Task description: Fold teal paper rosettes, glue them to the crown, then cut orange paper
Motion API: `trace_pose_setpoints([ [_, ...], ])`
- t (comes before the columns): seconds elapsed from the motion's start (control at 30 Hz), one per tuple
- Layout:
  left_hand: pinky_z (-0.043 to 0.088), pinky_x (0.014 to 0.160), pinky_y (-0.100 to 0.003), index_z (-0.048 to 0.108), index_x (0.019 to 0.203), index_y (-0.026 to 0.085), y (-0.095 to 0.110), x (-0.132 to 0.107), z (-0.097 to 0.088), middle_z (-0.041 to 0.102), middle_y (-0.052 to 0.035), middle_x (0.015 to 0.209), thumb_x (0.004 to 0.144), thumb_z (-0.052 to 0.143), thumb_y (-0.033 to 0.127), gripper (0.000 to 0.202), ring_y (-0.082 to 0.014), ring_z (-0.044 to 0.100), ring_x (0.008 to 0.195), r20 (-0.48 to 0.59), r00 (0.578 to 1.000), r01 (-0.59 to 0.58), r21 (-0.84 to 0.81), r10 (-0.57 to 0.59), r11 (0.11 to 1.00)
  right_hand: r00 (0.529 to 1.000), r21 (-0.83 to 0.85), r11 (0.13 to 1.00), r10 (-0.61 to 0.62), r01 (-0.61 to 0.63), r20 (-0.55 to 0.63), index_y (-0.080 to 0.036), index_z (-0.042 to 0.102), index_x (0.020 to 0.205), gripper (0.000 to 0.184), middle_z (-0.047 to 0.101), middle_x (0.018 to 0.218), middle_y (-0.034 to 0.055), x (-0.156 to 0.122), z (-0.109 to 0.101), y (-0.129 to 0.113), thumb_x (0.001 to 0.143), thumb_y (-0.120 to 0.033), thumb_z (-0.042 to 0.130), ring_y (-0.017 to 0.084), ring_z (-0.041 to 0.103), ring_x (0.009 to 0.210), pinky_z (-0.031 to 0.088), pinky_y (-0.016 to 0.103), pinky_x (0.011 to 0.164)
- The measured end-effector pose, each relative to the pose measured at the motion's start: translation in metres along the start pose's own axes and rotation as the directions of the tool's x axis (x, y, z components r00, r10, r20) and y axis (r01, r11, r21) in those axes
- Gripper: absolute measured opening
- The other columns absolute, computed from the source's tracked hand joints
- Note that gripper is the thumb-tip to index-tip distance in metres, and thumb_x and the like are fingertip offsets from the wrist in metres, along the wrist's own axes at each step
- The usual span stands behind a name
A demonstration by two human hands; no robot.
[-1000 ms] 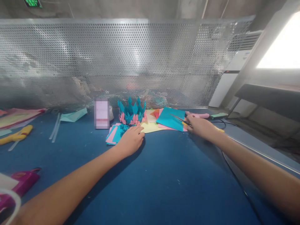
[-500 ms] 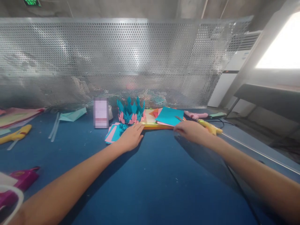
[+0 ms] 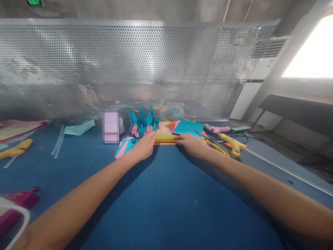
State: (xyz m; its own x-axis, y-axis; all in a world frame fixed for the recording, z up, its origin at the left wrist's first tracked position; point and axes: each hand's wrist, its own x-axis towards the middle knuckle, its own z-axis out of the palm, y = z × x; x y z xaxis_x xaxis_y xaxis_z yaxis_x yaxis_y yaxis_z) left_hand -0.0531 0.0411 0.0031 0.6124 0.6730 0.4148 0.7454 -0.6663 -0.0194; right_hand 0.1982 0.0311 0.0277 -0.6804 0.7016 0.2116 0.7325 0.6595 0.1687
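Observation:
Both arms reach across the blue table to a strip of yellow paper [image 3: 165, 138] at the front of a paper pile. My left hand [image 3: 145, 145] has its fingers closed on the strip's left end. At the right end, the fingers of my right hand [image 3: 193, 143] are curled over the same strip; the fingertips are partly hidden. Just behind my left hand stands a blue paper crown [image 3: 145, 123] with pink bows. Beside that hand lie blue and pink paper pieces [image 3: 124, 147]. Scissors [image 3: 217, 145] rest right of my right hand.
A blue sheet [image 3: 187, 127] tops the pile. Right of it lie a yellow glue gun [image 3: 235, 145] and a pink tool [image 3: 217, 128]. At left are another yellow glue gun [image 3: 17, 149], clear sticks [image 3: 57, 141] and a magenta object [image 3: 19, 206]. A perforated metal screen [image 3: 109, 62] borders the back.
My right hand has moved left from beside the scissors to the yellow paper, leaving the scissors uncovered on the table. My left hand has shifted slightly left.

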Motion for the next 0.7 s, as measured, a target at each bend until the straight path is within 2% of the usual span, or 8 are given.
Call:
trace_pose_setpoints([
  [0.13,0.041,0.096,-0.035,0.058,0.101,0.009,-0.001,0.001,-0.005,0.054,-0.0152,0.119,0.074,0.039,0.0,0.035,-0.0223,0.05,0.112,0.008,1.0,-0.009,-0.005,0.009,1.0,1.0,-0.047,0.999,0.023,-0.023,-0.009,-0.016,0.067,0.102,0.031,0.064,0.105,0.0116,0.006,0.0,-0.001,0.082,-0.006,0.045,0.023,0.056,0.094,0.042,0.033,0.081],
  [0.2,0.045,0.09,-0.035,0.062,0.084,0.011,-0.003,0.003,-0.008,0.059,-0.0126,0.104,0.075,0.039,0.0,0.027,-0.0213,0.055,0.1,0.015,1.0,-0.011,-0.008,0.011,1.0,0.999,-0.06,0.998,0.033,-0.034,-0.012,-0.015,0.065,0.106,0.033,0.063,0.109,0.0114,0.007,-0.001,-0.001,0.081,-0.005,0.045,0.023,0.056,0.096,0.042,0.032,0.083],
  [0.27,0.046,0.086,-0.036,0.062,0.075,0.012,-0.005,0.006,-0.008,0.061,-0.011,0.093,0.075,0.039,0.0,0.026,-0.021,0.056,0.093,0.017,1.0,-0.01,-0.008,0.01,1.0,0.999,-0.069,0.997,0.041,-0.041,-0.013,-0.015,0.063,0.109,0.036,0.062,0.116,0.0106,0.007,-0.001,-0.001,0.082,-0.005,0.044,0.022,0.056,0.1,0.041,0.032,0.085],
  [0.33,0.046,0.087,-0.037,0.063,0.076,0.012,-0.007,0.008,-0.007,0.061,-0.0114,0.092,0.075,0.039,0.0,0.026,-0.0215,0.056,0.094,0.01,1.0,-0.007,-0.01,0.007,1.0,0.999,-0.077,0.996,0.045,-0.046,-0.012,-0.016,0.061,0.113,0.037,0.06,0.121,0.0096,0.006,-0.001,0.0,0.083,-0.005,0.043,0.021,0.056,0.102,0.04,0.031,0.086],
  [0.5,0.044,0.093,-0.038,0.062,0.094,0.01,-0.011,0.01,-0.003,0.06,-0.0135,0.101,0.073,0.037,-0.002,0.034,-0.0224,0.054,0.102,-0.028,0.999,0.016,-0.023,-0.017,1.0,0.999,-0.11,0.993,0.044,-0.045,-0.014,-0.016,0.058,0.117,0.037,0.057,0.126,0.0098,0.006,0.0,0.001,0.085,-0.007,0.042,0.021,0.057,0.101,0.041,0.031,0.084],
  [0.7,0.042,0.097,-0.037,0.059,0.095,0.01,-0.015,0.011,0.0,0.058,-0.0137,0.104,0.068,0.036,-0.006,0.039,-0.0218,0.054,0.106,-0.051,0.998,0.036,-0.048,-0.039,0.998,0.999,-0.179,0.983,0.026,-0.031,-0.029,-0.016,0.064,0.102,0.023,0.061,0.113,0.0127,0.012,0.003,-0.001,0.09,-0.022,0.045,0.022,0.055,0.091,0.04,0.031,0.074],
])
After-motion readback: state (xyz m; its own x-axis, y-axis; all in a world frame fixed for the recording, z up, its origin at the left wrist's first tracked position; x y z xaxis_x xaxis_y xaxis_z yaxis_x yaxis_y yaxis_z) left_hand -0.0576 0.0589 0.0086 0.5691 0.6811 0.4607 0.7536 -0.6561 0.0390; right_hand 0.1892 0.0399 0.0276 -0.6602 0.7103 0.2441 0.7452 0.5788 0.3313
